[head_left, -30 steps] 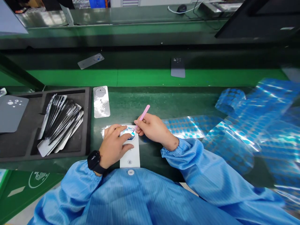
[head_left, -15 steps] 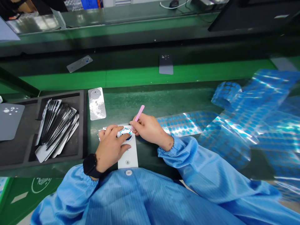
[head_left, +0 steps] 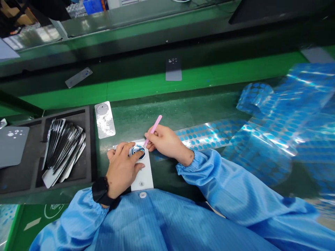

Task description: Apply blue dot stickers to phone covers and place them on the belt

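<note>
Pinching the pink spudger (head_left: 156, 122) in your right hand (head_left: 163, 143) while your open left hand (head_left: 121, 170) presses the white plate (head_left: 142, 177), you are risking a slip that scratches the round label (head_left: 138, 152).

Blue striped smock (head_left: 154, 223), white button (head_left: 142, 195), gathered cuffs (head_left: 186, 163), black smartwatch (head_left: 100, 191)

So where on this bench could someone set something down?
Bare green mat lies between the silver plate and the blue-dotted film, above the right hand with its pink stick. It's crowded around the white card under the left hand, and in the foam tray of stacked plates at left.
</note>
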{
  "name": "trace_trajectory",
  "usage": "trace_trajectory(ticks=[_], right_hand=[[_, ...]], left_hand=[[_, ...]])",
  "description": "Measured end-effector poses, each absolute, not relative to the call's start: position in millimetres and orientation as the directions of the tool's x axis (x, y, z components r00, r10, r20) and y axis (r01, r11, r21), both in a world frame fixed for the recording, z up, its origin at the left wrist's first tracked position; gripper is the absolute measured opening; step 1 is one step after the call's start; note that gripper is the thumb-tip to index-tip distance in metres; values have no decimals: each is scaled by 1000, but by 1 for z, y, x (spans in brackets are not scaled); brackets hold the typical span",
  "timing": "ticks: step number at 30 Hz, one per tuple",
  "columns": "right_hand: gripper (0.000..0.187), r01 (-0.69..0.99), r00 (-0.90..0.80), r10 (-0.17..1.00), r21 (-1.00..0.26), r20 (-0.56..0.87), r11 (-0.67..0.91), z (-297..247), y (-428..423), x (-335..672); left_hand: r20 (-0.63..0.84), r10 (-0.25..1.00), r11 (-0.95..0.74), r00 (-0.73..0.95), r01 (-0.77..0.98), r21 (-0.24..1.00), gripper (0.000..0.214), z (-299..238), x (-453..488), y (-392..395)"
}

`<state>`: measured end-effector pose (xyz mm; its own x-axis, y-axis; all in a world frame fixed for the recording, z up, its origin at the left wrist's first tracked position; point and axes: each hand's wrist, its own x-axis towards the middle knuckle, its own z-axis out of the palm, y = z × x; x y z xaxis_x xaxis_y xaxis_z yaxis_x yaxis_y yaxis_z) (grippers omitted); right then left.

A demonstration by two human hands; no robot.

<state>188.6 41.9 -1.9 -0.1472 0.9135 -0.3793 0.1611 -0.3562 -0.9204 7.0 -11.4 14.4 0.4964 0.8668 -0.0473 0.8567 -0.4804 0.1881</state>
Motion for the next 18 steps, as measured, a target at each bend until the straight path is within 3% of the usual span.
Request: trace_trajectory(ticks=[4, 6, 9, 13, 18], right_hand=[[14, 285, -145, 931, -915, -336, -286, 6, 39, 191], [20, 427, -136, 969, -895, -208, -132, 13, 38, 192], [21, 634, -229, 973, -759, -5, 146, 21, 37, 193], [22, 756, -431, 892, -595, -138, 274, 23, 39, 185], [17, 828, -427, 862, -500, -272, 253, 28, 40, 175]], left_hand=[[-26, 881, -457, 473, 863, 213, 29, 13, 8, -13], [-27, 888, -442, 459, 868, 229, 28, 12, 8, -14], [-36, 892, -427, 451, 865, 264, 24, 10, 8, -14], [-5, 902, -413, 433, 863, 291, 25, 6, 8, -14], [7, 914, -388, 407, 866, 316, 28, 6, 11, -14]])
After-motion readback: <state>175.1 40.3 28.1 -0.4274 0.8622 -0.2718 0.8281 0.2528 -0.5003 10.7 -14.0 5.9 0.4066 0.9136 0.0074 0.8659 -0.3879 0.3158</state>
